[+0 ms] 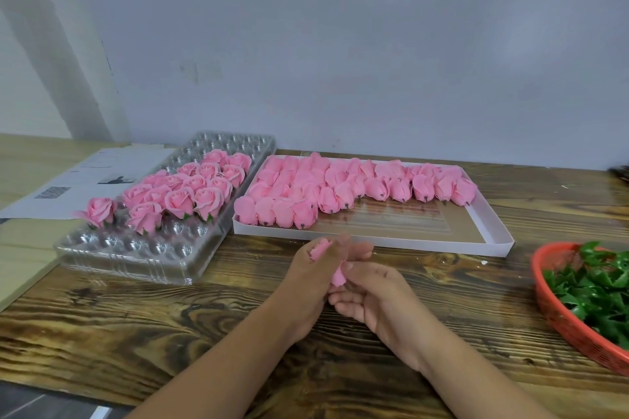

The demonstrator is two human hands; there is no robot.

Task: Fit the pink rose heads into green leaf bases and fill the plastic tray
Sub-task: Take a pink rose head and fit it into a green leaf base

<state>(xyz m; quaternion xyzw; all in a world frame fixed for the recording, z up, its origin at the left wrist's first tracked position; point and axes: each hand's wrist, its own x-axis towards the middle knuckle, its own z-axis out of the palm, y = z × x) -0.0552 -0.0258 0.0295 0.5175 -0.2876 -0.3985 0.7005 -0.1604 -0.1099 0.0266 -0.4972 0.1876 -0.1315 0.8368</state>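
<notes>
Both forearms are reaching in from the near edge, and the left hand and right hand are meeting over the dark-grained wooden desk. Left fingers are curling round a soft pink rose head, while the right fingers are pinching its lower pink part just below. To the right, a red plastic mesh basket is holding a heap of glossy green leaf bases, partly cut off by the frame edge. Beyond the hands, a shallow white cardboard box is lying with rows of loose pink rose buds on their sides. Left of it, touching or nearly so, the clear plastic dimpled tray is carrying finished pink roses in its middle, with near cells bare. A printed white paper sheet is lying under the tray's far left corner. A plain grey-white wall is rising behind the desk
</notes>
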